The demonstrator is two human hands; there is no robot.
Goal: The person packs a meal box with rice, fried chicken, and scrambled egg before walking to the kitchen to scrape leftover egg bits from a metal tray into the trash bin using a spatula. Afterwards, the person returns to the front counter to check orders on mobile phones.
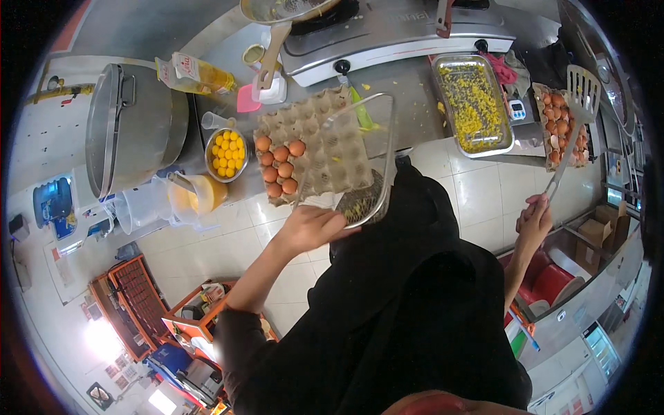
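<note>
My left hand [314, 228] grips the rim of a rectangular glass-like or metal tray [390, 150], tilted on its side, with yellow bits near its lower end. It is held in front of a cardboard egg tray [337, 150], where several brown eggs [280, 153] fill the left part. Out to the right, my right hand [534, 218] holds a slotted metal turner [583, 93] by its handle, blade up. A metal tray of yellow crumbled food [474, 104] rests on the counter between the two hands. Left of the egg tray, a metal bowl holds egg yolks [228, 153].
A gas stove [384, 41] carries a frying pan [282, 10] at the back. A large metal pot [140, 124], an oil pouch [202, 75] and a plastic jug of yellow liquid [199, 194] stand left. More eggs or shells [559, 119], a timer [517, 109] and cloths [500, 67] lie right.
</note>
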